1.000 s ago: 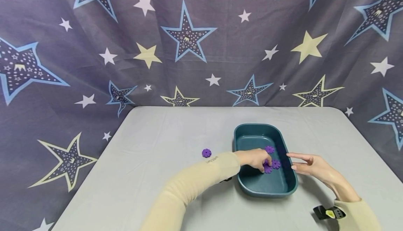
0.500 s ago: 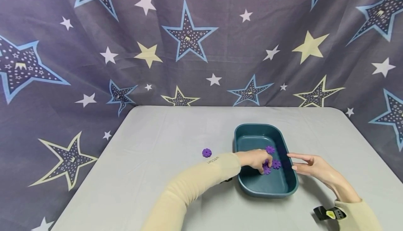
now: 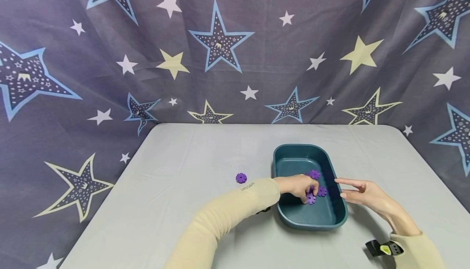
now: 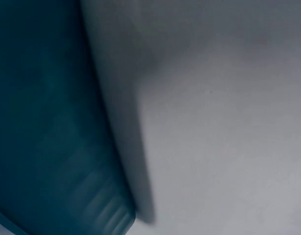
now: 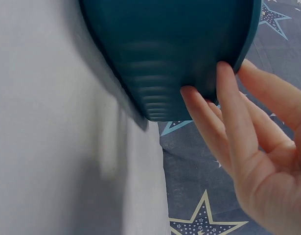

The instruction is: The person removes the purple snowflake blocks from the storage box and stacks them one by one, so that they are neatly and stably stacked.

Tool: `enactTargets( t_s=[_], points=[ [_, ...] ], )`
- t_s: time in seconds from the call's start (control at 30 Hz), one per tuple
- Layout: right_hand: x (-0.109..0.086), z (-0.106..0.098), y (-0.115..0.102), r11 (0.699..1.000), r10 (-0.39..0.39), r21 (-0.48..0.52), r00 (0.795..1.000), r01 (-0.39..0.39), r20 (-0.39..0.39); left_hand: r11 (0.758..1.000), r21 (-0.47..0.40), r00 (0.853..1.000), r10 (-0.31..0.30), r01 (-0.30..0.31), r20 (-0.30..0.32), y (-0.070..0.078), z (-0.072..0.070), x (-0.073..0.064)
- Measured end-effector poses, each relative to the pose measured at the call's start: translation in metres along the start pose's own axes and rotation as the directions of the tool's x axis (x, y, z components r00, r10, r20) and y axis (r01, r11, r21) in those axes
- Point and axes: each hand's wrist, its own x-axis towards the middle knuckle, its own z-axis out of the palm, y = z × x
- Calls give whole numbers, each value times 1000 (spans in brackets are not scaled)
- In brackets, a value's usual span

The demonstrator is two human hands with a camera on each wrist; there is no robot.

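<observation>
A dark teal plastic bin (image 3: 301, 218) stands on the table, with several purple notched discs, among them one disc (image 3: 321, 191) and another (image 3: 313, 174), on its floor. My left hand (image 3: 299, 186) reaches in over the left rim, its fingers curled down round a purple notched disc (image 3: 310, 198) near the bin's middle. The fingers hide part of the discs there. My right hand (image 3: 367, 193) is at the right side, its extended fingertips touching the outer wall. In the right wrist view, those fingers (image 5: 236, 117) lie against the bin near its rim.
One more purple disc (image 3: 241, 178) lies on the white-covered table (image 3: 191, 159), left of the bin. A dark curtain (image 3: 257, 57) with stars hangs behind the table. The left wrist view shows only the bin's outer side (image 4: 52, 122) and the tabletop.
The disc at my left fingertips has shifted slightly left and towards me. More purple shows beside the far disc. My right hand keeps its place on the bin.
</observation>
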Motion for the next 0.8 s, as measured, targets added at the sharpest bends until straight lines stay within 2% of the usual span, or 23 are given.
enactTargets(
  t_s=[0.2, 0.43, 0.63, 0.8],
  points=[
    [0, 0, 0, 1000, -2, -3, 1000, 2, 1, 996, -85, 1000, 3, -4, -3, -3, -2, -2],
    [0, -1, -1, 1000, -18, 19, 1000, 18, 14, 986, -163, 999, -31, 28, -21, -5, -5, -5],
    [1, 0, -1, 1000, -4, 16, 1000, 4, 14, 964, -259, 998, -60, 53, -20, -8, -7, -9],
    [0, 0, -1, 1000, -2, 13, 1000, 1, 19, 942, -333, 999, -44, 35, -20, -10, -11, -13]
  ],
)
